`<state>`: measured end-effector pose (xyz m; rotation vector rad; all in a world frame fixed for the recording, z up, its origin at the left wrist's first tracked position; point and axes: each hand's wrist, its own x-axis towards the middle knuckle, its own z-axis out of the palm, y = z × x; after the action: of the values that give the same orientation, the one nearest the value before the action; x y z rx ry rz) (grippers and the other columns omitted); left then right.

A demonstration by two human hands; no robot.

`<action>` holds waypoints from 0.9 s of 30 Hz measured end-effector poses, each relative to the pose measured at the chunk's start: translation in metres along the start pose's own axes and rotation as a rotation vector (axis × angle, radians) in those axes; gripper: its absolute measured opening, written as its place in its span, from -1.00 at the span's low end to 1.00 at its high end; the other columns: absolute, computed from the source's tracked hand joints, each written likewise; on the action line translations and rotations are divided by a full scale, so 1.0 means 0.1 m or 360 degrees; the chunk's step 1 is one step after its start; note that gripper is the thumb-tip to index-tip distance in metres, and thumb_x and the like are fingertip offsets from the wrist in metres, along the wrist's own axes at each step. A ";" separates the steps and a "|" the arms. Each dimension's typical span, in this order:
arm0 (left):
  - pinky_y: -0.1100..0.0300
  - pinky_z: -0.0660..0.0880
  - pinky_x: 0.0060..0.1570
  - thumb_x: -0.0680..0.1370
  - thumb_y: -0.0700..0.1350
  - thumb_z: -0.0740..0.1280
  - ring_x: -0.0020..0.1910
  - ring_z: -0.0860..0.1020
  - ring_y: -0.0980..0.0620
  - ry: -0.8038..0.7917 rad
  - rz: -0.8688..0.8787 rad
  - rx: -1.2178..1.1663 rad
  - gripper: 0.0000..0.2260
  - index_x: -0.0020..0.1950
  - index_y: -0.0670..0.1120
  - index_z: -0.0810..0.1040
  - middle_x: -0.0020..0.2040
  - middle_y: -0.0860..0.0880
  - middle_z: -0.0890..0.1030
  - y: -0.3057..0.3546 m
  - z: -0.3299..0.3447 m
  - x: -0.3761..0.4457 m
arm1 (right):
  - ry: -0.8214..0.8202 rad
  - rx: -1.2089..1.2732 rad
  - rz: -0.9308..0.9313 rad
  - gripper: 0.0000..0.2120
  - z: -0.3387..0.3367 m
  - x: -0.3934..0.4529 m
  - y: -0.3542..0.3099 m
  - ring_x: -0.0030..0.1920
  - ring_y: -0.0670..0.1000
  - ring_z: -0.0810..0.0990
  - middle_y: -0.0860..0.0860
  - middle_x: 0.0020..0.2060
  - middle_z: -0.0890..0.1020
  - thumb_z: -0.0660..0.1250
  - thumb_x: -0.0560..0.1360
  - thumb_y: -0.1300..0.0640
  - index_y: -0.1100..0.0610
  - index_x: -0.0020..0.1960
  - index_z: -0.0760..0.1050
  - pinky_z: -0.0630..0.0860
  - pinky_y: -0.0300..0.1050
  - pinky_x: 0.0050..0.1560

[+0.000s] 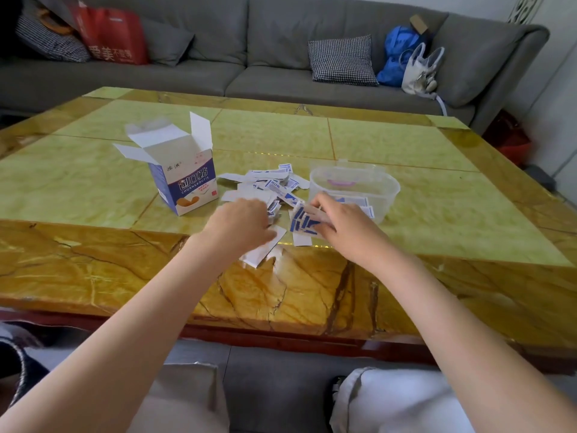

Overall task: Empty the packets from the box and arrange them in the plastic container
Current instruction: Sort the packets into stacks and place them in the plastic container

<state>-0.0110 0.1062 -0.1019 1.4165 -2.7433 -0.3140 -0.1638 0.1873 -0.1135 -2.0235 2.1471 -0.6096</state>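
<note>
Head view: right hand (345, 221) fingers pinch a fanned stack of packets (304, 221) beside the plastic container (387, 185); left hand (242, 221) fingers curl over loose packets (268, 185) on the counter (93, 182).

On the surface (93, 182) the open plaster box (184, 179) stands left, the loose packets (265, 185) lie in the middle, the plastic container (356, 189) sits right, a sofa (249, 42) behind.

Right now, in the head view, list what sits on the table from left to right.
Open box → left hand on the loose packets → right hand holding a fan of packets → plastic container.
</note>
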 end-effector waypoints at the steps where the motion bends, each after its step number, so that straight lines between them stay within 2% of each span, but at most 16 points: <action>1: 0.12 0.46 -0.08 0.50 0.07 0.31 -0.02 0.53 -0.09 -0.0117 -0.0047 0.0171 -0.65 0.12 -0.17 0.47 -0.01 -0.09 0.53 0.00 0.02 -0.03 | -0.0039 -0.0053 -0.0008 -0.80 0.02 -0.01 0.02 -0.01 0.07 0.55 0.05 0.05 0.58 0.18 0.56 0.25 0.17 0.18 0.36 0.47 -0.12 -0.13; 3: 0.12 0.43 0.00 0.49 0.08 0.31 0.09 0.49 -0.12 -0.0261 -0.0071 0.0274 -0.60 0.19 -0.16 0.41 0.10 -0.13 0.47 0.04 0.06 -0.10 | -0.0123 -0.0107 -0.0022 -0.77 0.07 -0.02 0.05 0.12 0.07 0.55 0.06 0.14 0.57 0.17 0.56 0.26 0.17 0.21 0.40 0.43 -0.21 0.01; 4: 0.13 0.42 0.05 0.51 0.04 0.31 0.13 0.47 -0.12 -0.0272 -0.0055 0.0271 -0.60 0.23 -0.17 0.38 0.15 -0.15 0.45 0.06 0.07 -0.11 | -0.0157 -0.0137 -0.0044 -0.79 0.11 -0.01 0.06 0.14 0.08 0.54 0.06 0.12 0.58 0.17 0.56 0.26 0.17 0.18 0.45 0.41 -0.20 0.03; 7: 0.16 0.39 0.06 0.53 -0.07 0.31 0.19 0.44 -0.09 -0.0269 -0.0028 0.0162 -0.64 0.25 -0.21 0.37 0.20 -0.15 0.47 0.10 0.07 -0.09 | -0.0218 -0.0197 -0.0072 -0.79 0.18 0.01 0.06 0.10 0.08 0.51 0.07 0.04 0.57 0.17 0.56 0.24 0.17 0.13 0.50 0.44 -0.08 0.10; 9: 0.19 0.37 0.00 0.51 -0.09 0.34 0.19 0.44 -0.07 -0.0277 -0.0059 0.0029 -0.64 0.25 -0.19 0.39 0.21 -0.12 0.48 0.08 0.07 -0.06 | -0.0217 -0.0193 -0.0063 -0.77 0.19 0.02 0.03 0.09 0.07 0.50 0.07 0.05 0.56 0.17 0.56 0.23 0.17 0.17 0.50 0.45 -0.09 0.11; 12: 0.24 0.39 -0.10 0.48 -0.13 0.37 0.12 0.49 -0.04 -0.0304 -0.0125 -0.0211 -0.68 0.21 -0.15 0.45 0.10 -0.04 0.51 0.02 0.09 -0.02 | -0.0230 -0.0136 -0.0033 -0.76 0.19 0.02 0.00 0.09 0.06 0.51 0.08 0.06 0.57 0.17 0.56 0.24 0.17 0.17 0.51 0.43 -0.14 0.04; 15: 0.30 0.41 -0.29 0.44 -0.18 0.37 -0.08 0.52 0.01 -0.0256 -0.0147 -0.0350 -0.91 -0.07 -0.09 0.56 -0.14 0.03 0.53 -0.06 0.14 0.00 | -0.0204 0.0064 0.0096 -0.79 0.14 0.04 0.00 -0.04 0.03 0.54 0.06 -0.01 0.58 0.18 0.56 0.24 0.16 0.13 0.52 0.39 -0.23 -0.17; 16: 0.29 0.39 -0.27 0.43 -0.16 0.38 -0.10 0.50 0.02 -0.0238 -0.0147 -0.0350 -0.92 -0.10 -0.07 0.55 -0.15 0.03 0.51 -0.08 0.15 0.00 | -0.0191 0.0108 0.0129 -0.81 0.13 0.04 0.01 -0.12 0.01 0.52 0.04 -0.06 0.57 0.19 0.56 0.23 0.16 0.12 0.52 0.36 -0.27 -0.26; 18: 0.25 0.36 -0.14 0.43 -0.07 0.41 -0.05 0.44 0.02 -0.0213 -0.0138 -0.0293 -0.77 0.03 -0.09 0.50 -0.04 0.00 0.48 -0.11 0.15 -0.01 | -0.0185 0.0117 0.0152 -0.83 0.11 0.03 0.02 -0.19 -0.04 0.46 0.00 -0.12 0.53 0.20 0.56 0.22 0.15 0.10 0.52 0.27 -0.34 -0.34; 20: 0.23 0.37 -0.08 0.44 -0.03 0.42 0.03 0.45 -0.02 -0.0184 -0.0158 -0.0281 -0.63 0.16 -0.13 0.42 0.08 -0.05 0.49 -0.12 0.15 -0.02 | -0.0192 0.0096 0.0157 -0.82 0.12 0.03 0.01 -0.15 -0.04 0.45 0.02 -0.06 0.55 0.20 0.56 0.23 0.15 0.11 0.51 0.28 -0.32 -0.32; 23: 0.20 0.41 -0.06 0.45 -0.07 0.42 0.08 0.49 -0.05 -0.0200 -0.0172 -0.0322 -0.59 0.23 -0.14 0.39 0.15 -0.09 0.51 -0.11 0.14 -0.01 | -0.0206 0.0075 0.0180 -0.80 0.14 0.02 0.00 -0.10 -0.03 0.46 0.07 0.04 0.58 0.20 0.55 0.24 0.14 0.12 0.51 0.31 -0.25 -0.22; 25: 0.20 0.42 -0.08 0.44 -0.10 0.41 -0.01 0.48 -0.03 -0.0241 -0.0200 -0.0318 -0.63 0.19 -0.16 0.44 0.11 -0.09 0.54 -0.11 0.13 0.00 | -0.0220 0.0067 0.0188 -0.81 0.15 0.02 -0.01 -0.06 -0.02 0.48 0.07 0.06 0.59 0.20 0.55 0.23 0.14 0.12 0.52 0.32 -0.24 -0.14; 27: 0.23 0.44 -0.18 0.43 -0.16 0.39 -0.12 0.49 -0.01 -0.0284 -0.0227 -0.0350 -0.77 0.06 -0.18 0.55 -0.01 -0.09 0.58 -0.10 0.14 0.02 | -0.0233 0.0086 0.0191 -0.83 0.14 0.03 -0.01 -0.07 0.00 0.51 0.03 -0.02 0.59 0.21 0.55 0.23 0.12 0.08 0.52 0.32 -0.27 -0.21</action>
<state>-0.0056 0.1007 -0.1175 1.5951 -2.6384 -0.7577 -0.1580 0.1819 -0.1249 -1.8349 2.1241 -0.4813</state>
